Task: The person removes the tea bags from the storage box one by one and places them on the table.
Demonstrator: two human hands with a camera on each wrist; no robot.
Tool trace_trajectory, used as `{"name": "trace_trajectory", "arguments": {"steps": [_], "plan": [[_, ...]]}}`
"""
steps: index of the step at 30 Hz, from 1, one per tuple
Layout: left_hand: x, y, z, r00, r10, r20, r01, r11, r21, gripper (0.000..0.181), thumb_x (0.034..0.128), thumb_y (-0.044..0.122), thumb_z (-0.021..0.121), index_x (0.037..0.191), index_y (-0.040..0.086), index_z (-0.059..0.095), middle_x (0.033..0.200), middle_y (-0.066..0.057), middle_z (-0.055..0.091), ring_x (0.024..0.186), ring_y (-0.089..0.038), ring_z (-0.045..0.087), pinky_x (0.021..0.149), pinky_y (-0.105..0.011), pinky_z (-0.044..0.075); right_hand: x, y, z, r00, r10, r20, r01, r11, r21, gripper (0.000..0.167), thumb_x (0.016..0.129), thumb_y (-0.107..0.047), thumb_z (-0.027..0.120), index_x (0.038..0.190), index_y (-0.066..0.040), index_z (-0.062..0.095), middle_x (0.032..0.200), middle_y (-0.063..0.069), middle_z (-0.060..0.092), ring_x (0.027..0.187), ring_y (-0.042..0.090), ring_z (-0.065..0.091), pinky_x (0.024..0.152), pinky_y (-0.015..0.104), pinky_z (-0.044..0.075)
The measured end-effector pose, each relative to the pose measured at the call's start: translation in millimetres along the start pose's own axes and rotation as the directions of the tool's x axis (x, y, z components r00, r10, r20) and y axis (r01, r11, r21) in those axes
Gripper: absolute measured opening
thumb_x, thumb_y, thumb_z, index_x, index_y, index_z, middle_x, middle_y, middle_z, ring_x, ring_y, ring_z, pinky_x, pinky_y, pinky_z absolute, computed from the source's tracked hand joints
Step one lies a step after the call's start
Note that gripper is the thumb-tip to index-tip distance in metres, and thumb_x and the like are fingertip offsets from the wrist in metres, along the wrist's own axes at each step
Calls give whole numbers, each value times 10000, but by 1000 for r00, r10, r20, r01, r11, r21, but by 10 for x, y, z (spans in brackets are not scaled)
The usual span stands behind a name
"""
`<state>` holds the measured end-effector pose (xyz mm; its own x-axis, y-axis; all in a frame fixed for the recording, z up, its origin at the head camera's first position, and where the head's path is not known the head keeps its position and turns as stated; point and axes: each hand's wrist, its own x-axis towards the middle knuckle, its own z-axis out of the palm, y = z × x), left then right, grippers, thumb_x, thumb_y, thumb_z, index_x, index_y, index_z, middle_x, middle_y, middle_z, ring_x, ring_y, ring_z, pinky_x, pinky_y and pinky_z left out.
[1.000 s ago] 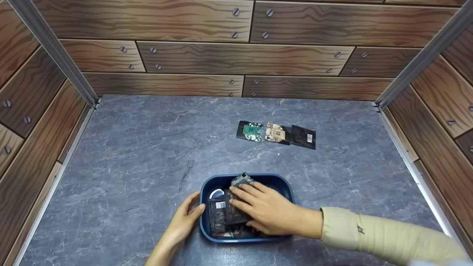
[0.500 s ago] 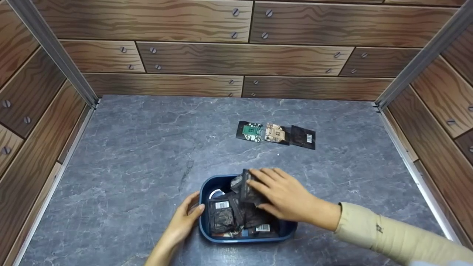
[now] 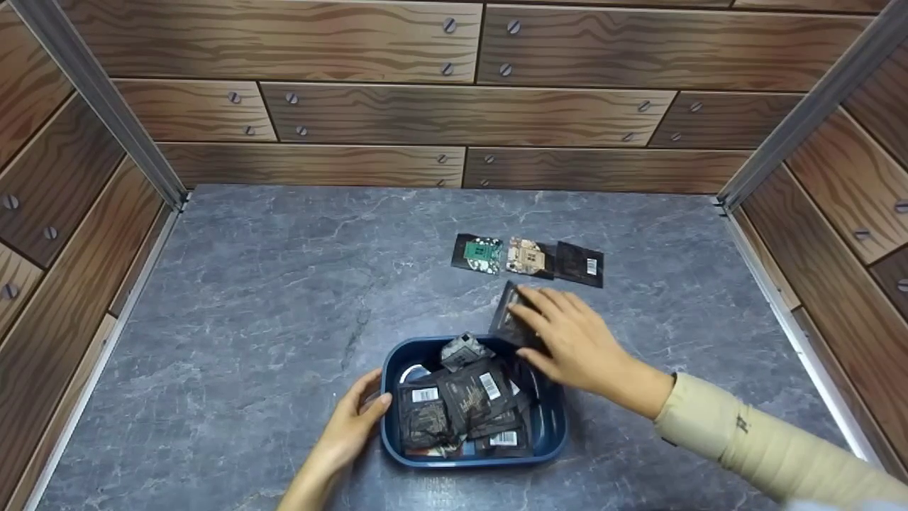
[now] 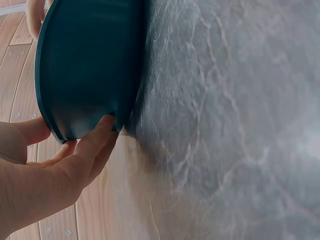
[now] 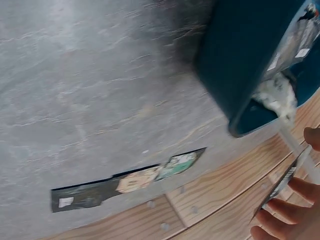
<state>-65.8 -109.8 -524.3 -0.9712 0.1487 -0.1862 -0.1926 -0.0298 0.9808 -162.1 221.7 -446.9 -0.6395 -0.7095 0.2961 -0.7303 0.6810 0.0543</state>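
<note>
Grey marbled surface [image 3: 269,305] between plank walls [image 3: 397,113]; right fingers [image 3: 532,317] in a pinch on black packet [image 3: 508,321], left fingers [image 4: 92,142] round blue bin [image 4: 90,65].

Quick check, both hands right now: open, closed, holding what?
Left hand: holding the blue bin at its side.
Right hand: holding a black packet between thumb and fingers.

Beige right sleeve [image 3: 787,447], creased; small dark mark [image 3: 742,424] near cuff [image 3: 694,408].
</note>
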Motion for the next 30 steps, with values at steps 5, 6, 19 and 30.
{"name": "trace_trajectory", "arguments": {"steps": [5, 6, 19, 30], "plan": [[-1, 1, 1, 1000, -2, -1, 2, 1000, -6, 536, 1027, 69, 500, 1449, -167, 269, 1450, -384, 346, 1332, -490, 394, 1029, -484, 457, -30, 187, 70, 997, 60, -37, -61, 998, -25, 670, 841, -396, 765, 1375, -52, 554, 1442, 213, 481, 1221, 407, 516, 1040, 556, 409], [-1, 2, 2, 1000, -1, -2, 1, 1000, -8, 536, 1026, 68, 501, 1448, -168, 270, 1448, -385, 348, 1330, -490, 398, 1026, -483, 460, -38, 225, 83, 996, 75, -43, -76, 997, -30, 673, 834, -396, 771, 1370, -48, 558, 1433, 219, 488, 1211, 414, 520, 1033, 561, 412], [4, 24, -6, 1000, -11, -2, 11, 1000, 0, 549, 1026, 81, 503, 1454, -164, 263, 1447, -391, 345, 1332, -503, 387, 1025, -496, 458, -94, 724, 224, 964, 265, 6, -264, 963, -61, 661, 846, -380, 763, 1364, -24, 559, 1406, 246, 504, 1201, 444, 514, 1032, 589, 402], [7, 4, -1, 1000, 16, 0, -16, 1000, 27, 529, 1020, 49, 501, 1439, -182, 276, 1430, -394, 367, 1319, -499, 407, 1052, -467, 438, -238, 1176, 336, 909, 417, 32, -413, 907, -87, 632, 872, -353, 734, 1355, 8, 544, 1385, 287, 494, 1204, 478, 493, 1030, 629, 373]]}}
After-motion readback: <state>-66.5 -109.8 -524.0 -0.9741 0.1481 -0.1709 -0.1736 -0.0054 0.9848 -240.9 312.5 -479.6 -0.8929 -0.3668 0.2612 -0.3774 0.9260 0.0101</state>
